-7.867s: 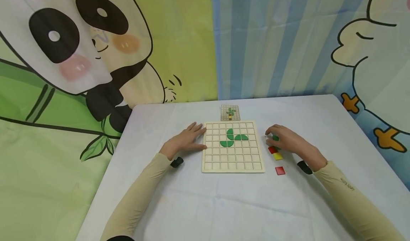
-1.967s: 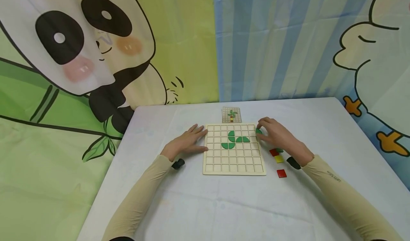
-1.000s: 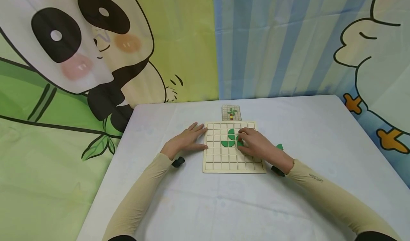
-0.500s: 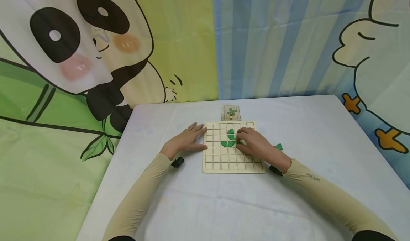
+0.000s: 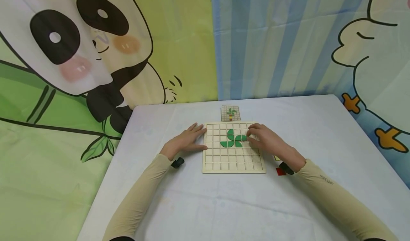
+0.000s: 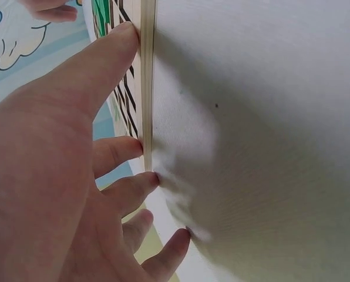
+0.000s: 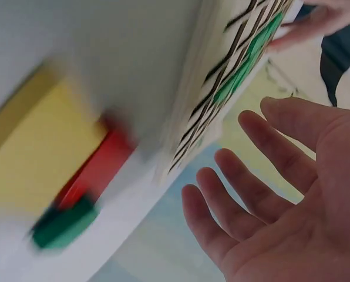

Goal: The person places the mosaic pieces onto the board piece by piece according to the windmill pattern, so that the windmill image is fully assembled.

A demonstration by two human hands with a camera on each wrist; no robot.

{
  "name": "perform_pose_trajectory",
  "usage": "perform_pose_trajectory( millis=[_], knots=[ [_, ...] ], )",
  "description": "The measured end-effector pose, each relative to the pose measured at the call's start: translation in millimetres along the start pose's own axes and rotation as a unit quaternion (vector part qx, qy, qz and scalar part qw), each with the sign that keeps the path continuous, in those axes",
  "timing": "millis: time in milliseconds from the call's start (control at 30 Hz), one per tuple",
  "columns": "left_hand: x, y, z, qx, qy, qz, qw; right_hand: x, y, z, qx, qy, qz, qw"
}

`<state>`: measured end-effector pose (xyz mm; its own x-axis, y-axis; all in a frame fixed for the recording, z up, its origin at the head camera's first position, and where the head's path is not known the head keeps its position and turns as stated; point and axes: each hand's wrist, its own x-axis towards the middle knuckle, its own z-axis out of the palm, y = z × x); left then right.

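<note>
A light wooden grid board (image 5: 234,168) lies on the white table with several green pieces (image 5: 227,144) set in its squares. My left hand (image 5: 184,141) rests at the board's left edge, thumb and fingertips touching it; the left wrist view shows the fingers (image 6: 123,154) spread along that side. Over the board's right part is my right hand (image 5: 269,140), with relaxed fingers and nothing seen between them in the right wrist view. Below the right hand, partly covered by the wrist, lie a red square (image 5: 280,171) and a yellow piece (image 5: 277,158).
A small pattern card (image 5: 230,113) lies behind the board. In the right wrist view, a blurred yellow piece (image 7: 46,141), a red piece (image 7: 98,164) and a green piece (image 7: 66,223) lie on the table. A printed cloth (image 5: 266,41) hangs behind the table.
From the table on the right, my right hand carried a green piece to the board's middle; it now lies below the green pair. The hand has drawn back rightward. My left hand stayed put.
</note>
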<state>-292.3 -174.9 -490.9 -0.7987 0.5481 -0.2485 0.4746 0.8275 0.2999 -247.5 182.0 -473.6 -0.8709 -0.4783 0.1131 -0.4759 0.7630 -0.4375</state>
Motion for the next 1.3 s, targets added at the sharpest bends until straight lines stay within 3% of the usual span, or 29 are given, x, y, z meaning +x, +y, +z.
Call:
perform_pose_trajectory(
  millis=[267, 533, 733, 867, 1067, 1300],
  knots=[
    [-2.4, 1.9, -0.8, -0.005, 0.0, -0.002, 1.0, -17.6, 29.5, -26.0, -0.003, -0.014, 0.047, 0.9988],
    [-1.0, 1.9, -0.6, -0.002, -0.003, -0.003, 1.0, -37.3, 46.0, -44.1, -0.008, -0.065, 0.094, 0.9934],
    [-0.6, 2.1, -1.6, -0.003, -0.004, -0.003, 1.0, -52.3, 52.8, -49.0, -0.013, -0.102, 0.099, 0.9898],
    [-0.5, 2.7, -1.8, -0.004, -0.007, -0.003, 1.0, -58.3, 58.3, -45.8, -0.02, -0.103, 0.094, 0.9901],
    [-1.2, 3.3, -2.4, -0.003, -0.006, -0.001, 1.0, -54.5, 69.4, -40.4, -0.032, -0.077, 0.08, 0.9933],
    [-0.9, 3.1, -2.8, -0.003, -0.005, -0.002, 1.0, -29.5, 78.6, -39.3, -0.032, -0.059, 0.059, 0.996]
  ],
)
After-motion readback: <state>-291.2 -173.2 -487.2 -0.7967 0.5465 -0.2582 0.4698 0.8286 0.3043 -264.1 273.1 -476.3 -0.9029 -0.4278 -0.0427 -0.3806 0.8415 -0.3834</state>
